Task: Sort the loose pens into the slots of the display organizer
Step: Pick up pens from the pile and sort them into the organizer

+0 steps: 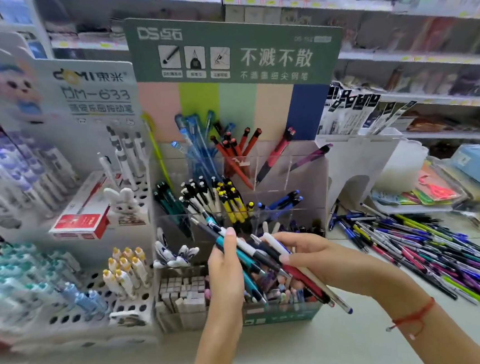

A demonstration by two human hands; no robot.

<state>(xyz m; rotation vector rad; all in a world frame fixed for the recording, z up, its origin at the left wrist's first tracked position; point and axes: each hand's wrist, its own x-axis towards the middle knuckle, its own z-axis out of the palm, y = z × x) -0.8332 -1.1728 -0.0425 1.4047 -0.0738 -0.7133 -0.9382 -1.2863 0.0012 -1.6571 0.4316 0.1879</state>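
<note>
A: Clear acrylic display organizer (276, 207) mid-frame, green header card, slots part-filled by colour. White rabbit pen stand (124, 203) and red box (82, 216) off to its left, not ours.

B: Hands, left first.

A: Left hand (226, 267) is clenched round a mixed bunch of pens (257, 263), which fans out in front of the organizer's lower slots. Teal pen (244, 261) and a dark one run under the thumb, tips poking up-left past the fingertips. Right hand (303, 253) pinches pens from the same bunch. A white-capped pen (276, 242) lies across its fingertips, and a red pen (307, 283) and a beige one trail down-right below the palm.

B: Loose stock?

A: Pile of loose pens (430, 246) on the counter, right of the organizer, well apart from both hands.

B: Risks?

A: Bunch is splayed and held loosely. Pull one out and a neighbour likely drags free and drops into the wrong slot. Also mixed colours crossing each other, so easy to mis-sort. The motion blur hides the exact finger contact on the lower pens.
</note>
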